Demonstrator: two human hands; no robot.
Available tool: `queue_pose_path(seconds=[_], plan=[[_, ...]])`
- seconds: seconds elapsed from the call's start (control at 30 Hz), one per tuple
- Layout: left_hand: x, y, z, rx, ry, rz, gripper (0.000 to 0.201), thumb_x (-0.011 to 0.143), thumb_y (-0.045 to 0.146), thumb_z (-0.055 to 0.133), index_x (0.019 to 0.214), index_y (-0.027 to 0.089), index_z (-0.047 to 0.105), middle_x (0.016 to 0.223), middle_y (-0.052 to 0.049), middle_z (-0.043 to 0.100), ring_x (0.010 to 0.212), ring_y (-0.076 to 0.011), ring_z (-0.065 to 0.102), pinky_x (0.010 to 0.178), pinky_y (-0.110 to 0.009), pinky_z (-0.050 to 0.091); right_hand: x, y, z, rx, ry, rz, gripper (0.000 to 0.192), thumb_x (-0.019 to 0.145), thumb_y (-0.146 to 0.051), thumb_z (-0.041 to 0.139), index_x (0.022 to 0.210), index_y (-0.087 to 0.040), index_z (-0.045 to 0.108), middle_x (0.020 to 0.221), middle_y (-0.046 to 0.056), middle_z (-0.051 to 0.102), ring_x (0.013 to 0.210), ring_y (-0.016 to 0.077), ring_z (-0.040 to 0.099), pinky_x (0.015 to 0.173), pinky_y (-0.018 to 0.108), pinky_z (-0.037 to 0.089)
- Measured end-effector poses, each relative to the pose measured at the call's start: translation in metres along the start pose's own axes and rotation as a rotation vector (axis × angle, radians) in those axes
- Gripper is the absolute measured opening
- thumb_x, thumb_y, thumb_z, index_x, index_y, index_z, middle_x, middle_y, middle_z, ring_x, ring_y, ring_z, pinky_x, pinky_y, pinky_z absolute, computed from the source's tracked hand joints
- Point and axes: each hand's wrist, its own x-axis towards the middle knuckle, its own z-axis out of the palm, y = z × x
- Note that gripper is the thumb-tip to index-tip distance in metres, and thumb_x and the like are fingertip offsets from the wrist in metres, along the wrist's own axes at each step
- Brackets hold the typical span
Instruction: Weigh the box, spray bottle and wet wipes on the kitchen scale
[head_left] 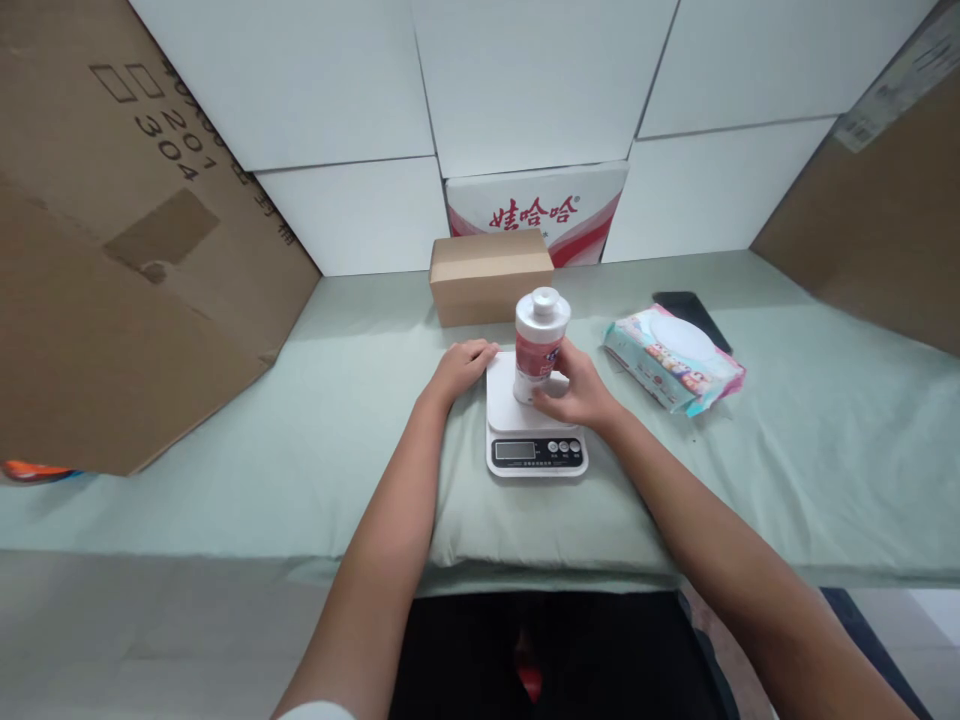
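Note:
A white bottle (538, 352) with a pinkish-red label and a white domed cap stands upright on the white platform of a digital kitchen scale (501, 410). From the right, my right hand (581, 388) wraps round the lower part of the bottle, its thumb at the front. My left hand (461, 368) lies at the scale's upper left corner with its fingers stretched out and holds nothing. The scale's display (515, 451) faces me, with several round buttons beside it; no digits can be read on it.
Behind the scale is a brown cardboard box (491, 282), before a white printed carton (534, 195). To the right, a pack of wet wipes (660, 358) partly covers a dark flat object (694, 318). Large cardboard sheets (135, 280) flank the pale green cloth (360, 400).

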Motion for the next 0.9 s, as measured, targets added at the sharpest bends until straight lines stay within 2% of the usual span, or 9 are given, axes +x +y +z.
queue_pose_path(seconds=[0.17, 0.23, 0.43, 0.57, 0.63, 0.7, 0.83, 0.9], plan=[[0.001, -0.001, 0.000, -0.003, 0.002, -0.010, 0.044, 0.102, 0.050, 0.043, 0.079, 0.020, 0.065, 0.087, -0.004, 0.071, 0.089, -0.0204, 0.063, 0.084, -0.031, 0.050, 0.003, -0.002, -0.005, 0.007, -0.038, 0.029, 0.061, 0.076, -0.053, 0.087, 0.122, -0.023, 0.063, 0.117, 0.010, 0.071, 0.108, 0.0293, 0.068, 0.096, 0.041, 0.058], [0.001, -0.001, 0.000, -0.009, 0.009, -0.005, 0.044, 0.102, 0.050, 0.043, 0.078, 0.020, 0.065, 0.086, -0.004, 0.070, 0.088, -0.0201, 0.062, 0.084, -0.031, 0.050, 0.004, -0.004, -0.009, -0.016, -0.029, 0.036, 0.064, 0.075, -0.056, 0.087, 0.125, -0.024, 0.064, 0.118, 0.009, 0.072, 0.108, 0.0306, 0.068, 0.094, 0.042, 0.056], [0.001, -0.001, 0.000, -0.022, 0.009, 0.000, 0.043, 0.102, 0.049, 0.042, 0.075, 0.021, 0.061, 0.086, -0.003, 0.069, 0.087, -0.0198, 0.061, 0.082, -0.032, 0.048, 0.005, -0.002, -0.013, -0.112, -0.043, 0.008, 0.057, 0.078, -0.055, 0.083, 0.122, -0.022, 0.066, 0.106, 0.006, 0.073, 0.085, 0.0227, 0.063, 0.072, 0.034, 0.050], [0.001, -0.003, 0.000, -0.017, 0.008, 0.001, 0.043, 0.102, 0.051, 0.042, 0.077, 0.021, 0.063, 0.087, -0.003, 0.070, 0.088, -0.0202, 0.062, 0.083, -0.032, 0.048, 0.004, 0.004, -0.011, -0.137, -0.101, 0.015, 0.044, 0.078, -0.045, 0.082, 0.112, -0.020, 0.070, 0.094, 0.003, 0.071, 0.073, 0.0175, 0.056, 0.065, 0.030, 0.046], [0.002, -0.004, 0.001, -0.011, 0.006, 0.002, 0.044, 0.101, 0.051, 0.042, 0.078, 0.021, 0.064, 0.087, -0.003, 0.070, 0.089, -0.0204, 0.063, 0.083, -0.032, 0.049, 0.003, 0.007, -0.012, -0.141, -0.088, 0.048, 0.041, 0.076, -0.042, 0.084, 0.107, -0.021, 0.071, 0.087, 0.001, 0.069, 0.069, 0.0155, 0.052, 0.062, 0.029, 0.044], [0.002, -0.005, 0.001, -0.013, 0.006, -0.001, 0.044, 0.101, 0.051, 0.042, 0.080, 0.021, 0.066, 0.089, -0.003, 0.071, 0.089, -0.0207, 0.063, 0.083, -0.032, 0.049, 0.003, 0.013, -0.015, -0.128, 0.003, 0.086, 0.039, 0.074, -0.042, 0.086, 0.104, -0.021, 0.070, 0.083, 0.000, 0.067, 0.067, 0.0144, 0.050, 0.061, 0.029, 0.043], [0.002, -0.004, 0.001, -0.025, 0.007, -0.015, 0.046, 0.101, 0.052, 0.041, 0.085, 0.022, 0.071, 0.092, -0.004, 0.071, 0.092, -0.0212, 0.064, 0.086, -0.033, 0.048, 0.007, 0.030, -0.024, -0.112, 0.350, 0.129, 0.038, 0.079, -0.045, 0.084, 0.106, -0.025, 0.065, 0.088, 0.000, 0.067, 0.070, 0.0163, 0.053, 0.064, 0.030, 0.047], [0.002, -0.004, 0.002, -0.030, 0.010, -0.020, 0.046, 0.101, 0.052, 0.041, 0.087, 0.021, 0.072, 0.094, -0.004, 0.072, 0.093, -0.0214, 0.065, 0.086, -0.034, 0.047, 0.009, 0.041, -0.030, -0.169, 0.478, 0.144, 0.040, 0.081, -0.045, 0.081, 0.110, -0.025, 0.062, 0.093, 0.002, 0.067, 0.073, 0.0181, 0.055, 0.069, 0.033, 0.050]])
